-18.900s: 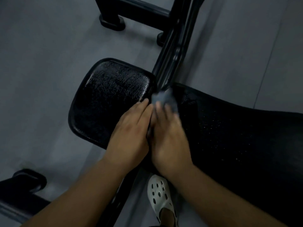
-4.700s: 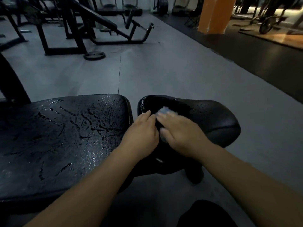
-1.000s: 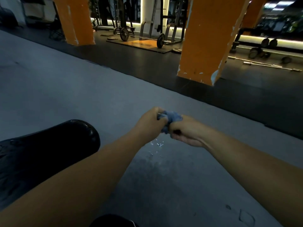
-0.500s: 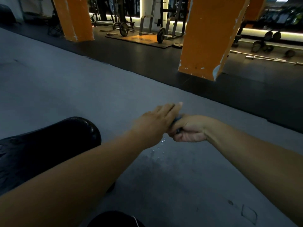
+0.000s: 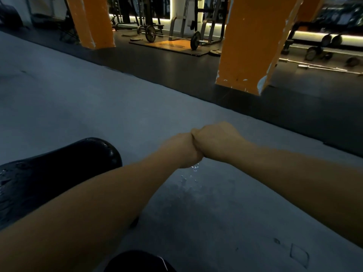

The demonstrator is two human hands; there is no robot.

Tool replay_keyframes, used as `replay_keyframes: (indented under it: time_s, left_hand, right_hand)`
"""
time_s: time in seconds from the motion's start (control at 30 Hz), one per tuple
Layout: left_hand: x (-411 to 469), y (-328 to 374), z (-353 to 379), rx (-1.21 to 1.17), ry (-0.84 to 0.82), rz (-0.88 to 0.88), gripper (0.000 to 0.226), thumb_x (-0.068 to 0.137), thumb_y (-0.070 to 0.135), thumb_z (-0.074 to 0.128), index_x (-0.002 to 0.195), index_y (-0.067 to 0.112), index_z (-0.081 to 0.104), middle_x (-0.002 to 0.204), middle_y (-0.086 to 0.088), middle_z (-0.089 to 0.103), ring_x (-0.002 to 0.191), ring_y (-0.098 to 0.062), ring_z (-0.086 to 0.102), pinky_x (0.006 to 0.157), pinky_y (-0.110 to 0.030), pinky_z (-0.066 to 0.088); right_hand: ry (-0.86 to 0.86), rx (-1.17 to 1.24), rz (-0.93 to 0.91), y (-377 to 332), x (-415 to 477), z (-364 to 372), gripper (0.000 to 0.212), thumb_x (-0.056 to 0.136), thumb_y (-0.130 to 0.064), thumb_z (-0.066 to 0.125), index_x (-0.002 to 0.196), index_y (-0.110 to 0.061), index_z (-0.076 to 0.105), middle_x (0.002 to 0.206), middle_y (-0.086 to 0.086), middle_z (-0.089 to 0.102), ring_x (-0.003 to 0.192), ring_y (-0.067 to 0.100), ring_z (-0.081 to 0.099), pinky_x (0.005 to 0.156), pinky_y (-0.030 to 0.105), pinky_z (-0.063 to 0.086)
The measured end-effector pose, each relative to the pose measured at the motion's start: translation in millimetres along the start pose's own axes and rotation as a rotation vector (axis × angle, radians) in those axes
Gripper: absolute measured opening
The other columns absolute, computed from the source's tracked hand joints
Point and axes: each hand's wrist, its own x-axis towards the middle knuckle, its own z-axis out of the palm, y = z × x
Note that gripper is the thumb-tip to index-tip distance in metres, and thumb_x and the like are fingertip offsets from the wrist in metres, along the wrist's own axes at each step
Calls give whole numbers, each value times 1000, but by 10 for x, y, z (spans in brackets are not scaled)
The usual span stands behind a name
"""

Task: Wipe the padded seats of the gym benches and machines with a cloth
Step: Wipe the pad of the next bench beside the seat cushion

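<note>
My left hand [image 5: 181, 151] and my right hand [image 5: 215, 141] are clenched into fists and pressed against each other, out over the grey floor. The blue cloth is hidden inside them. Water drops [image 5: 194, 168] fall from under the fists onto a dark wet patch [image 5: 188, 193] on the floor. The wet black padded seat [image 5: 59, 165] lies at the left, apart from both hands and partly covered by my left forearm.
Two orange pillars [image 5: 253, 42] [image 5: 92, 20] stand beyond the grey floor, on a darker mat. Between them a barbell [image 5: 172, 37] lies on an orange platform. Dumbbells [image 5: 318, 50] and a loose bar lie far right. A dark rounded shape [image 5: 137, 262] shows at the bottom edge.
My left hand, which lay with straight fingers over the right fist half a second ago, has closed into a fist. The blue cloth has gone out of sight inside the hands. Water keeps dripping.
</note>
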Motion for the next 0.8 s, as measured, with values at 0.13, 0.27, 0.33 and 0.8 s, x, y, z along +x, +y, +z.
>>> replay_keyframes:
  time_s: [0.13, 0.27, 0.33, 0.8]
  left_hand:
    - [-168, 17, -42, -826, -212, -185, 20, 83, 14, 58, 71, 15, 42, 57, -2, 39, 49, -18, 31, 47, -21, 23]
    - [-162, -14, 3, -967, -392, -157, 32, 91, 19, 57, 70, 19, 33, 54, 1, 28, 44, -15, 23, 44, -22, 19]
    - [-134, -55, -79, -376, -214, -76, 23, 93, 34, 63, 87, 13, 54, 75, -9, 55, 61, -22, 54, 56, -28, 40]
    - [-206, -312, 251, 447, 369, 55, 28, 98, 11, 46, 125, 17, 47, 108, -3, 65, 90, -26, 66, 65, -31, 36]
  right_hand:
    - [29, -150, -119, 112, -34, -210, 7, 101, -24, 48, 97, -19, 46, 67, -2, 46, 56, 17, 44, 49, 30, 31]
    - [65, -123, -122, 109, 15, -117, 13, 100, -27, 50, 106, -16, 56, 79, 1, 57, 70, 21, 59, 55, 31, 38]
    - [-104, 104, 72, 54, 95, 72, 21, 94, -28, 60, 111, -16, 63, 104, 8, 67, 95, 29, 65, 70, 33, 46]
    - [-249, 586, 91, -147, 117, 123, 11, 85, -18, 69, 80, -10, 63, 75, 8, 62, 66, 19, 57, 57, 25, 45]
